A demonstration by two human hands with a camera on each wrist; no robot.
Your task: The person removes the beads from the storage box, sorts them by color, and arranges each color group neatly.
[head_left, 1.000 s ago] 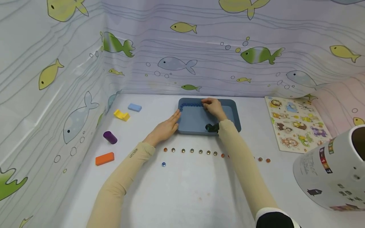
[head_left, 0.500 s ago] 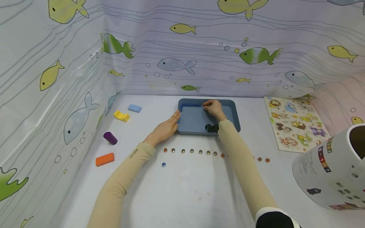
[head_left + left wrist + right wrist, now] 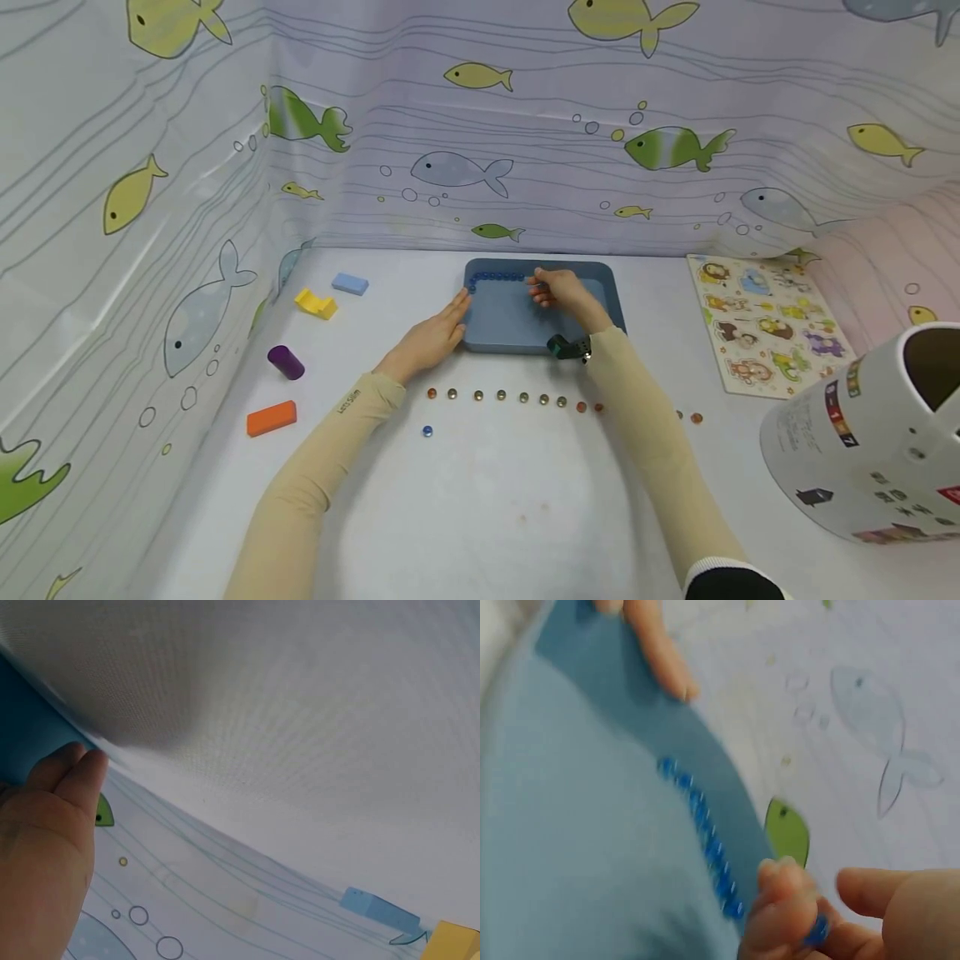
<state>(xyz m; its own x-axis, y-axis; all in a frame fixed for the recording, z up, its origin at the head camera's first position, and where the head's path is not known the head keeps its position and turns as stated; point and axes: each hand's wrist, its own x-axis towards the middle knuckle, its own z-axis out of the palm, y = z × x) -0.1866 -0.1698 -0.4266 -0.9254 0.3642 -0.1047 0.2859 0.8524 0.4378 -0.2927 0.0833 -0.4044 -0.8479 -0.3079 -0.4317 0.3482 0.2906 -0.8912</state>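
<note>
Along the far left part of the blue-grey tray (image 3: 517, 340) runs a row of blue glass beads (image 3: 498, 277), bending toward me at its left end. My left hand (image 3: 427, 342) lies with straight fingers against the tray's left rim; its fingertips (image 3: 90, 761) show at the rim in the left wrist view. My right hand (image 3: 561, 292) is over the tray, just right of the row's end. In the right wrist view its fingers curl around a single blue bead (image 3: 820, 930), and the thumb stands apart from the fingertips.
Amber and clear beads (image 3: 501, 395) form a line before the tray, partly behind my right sleeve. One blue bead (image 3: 427, 431) lies nearer me. Left are blue (image 3: 350, 284), yellow (image 3: 316, 304), purple (image 3: 286, 362) and orange (image 3: 272, 418) blocks. A sticker sheet (image 3: 772, 333) and white canister (image 3: 847, 450) stand right.
My right hand has drawn back from the end of the bead row, and its thumb and fingers have parted. The left hand stays at the rim. The head view has shifted slightly.
</note>
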